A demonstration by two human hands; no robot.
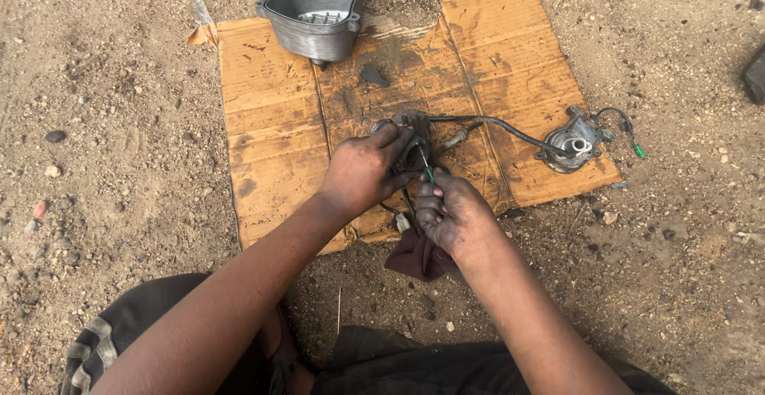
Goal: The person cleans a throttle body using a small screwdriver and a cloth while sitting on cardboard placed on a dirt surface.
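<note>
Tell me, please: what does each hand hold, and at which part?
The left hand grips the small grey metal part from its top-left side. The right hand pinches a thin green-tipped tool near its tip.

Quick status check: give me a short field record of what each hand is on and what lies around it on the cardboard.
surface: flattened cardboard sheet on dirt ground
left hand: gripping a small dark metal engine part from above
right hand: fingers pinching a thin green-handled tool against that part
attached: black cable running to a round metal fitting
far edge: grey metal housing, open side up
under right hand: dark red rag
</note>
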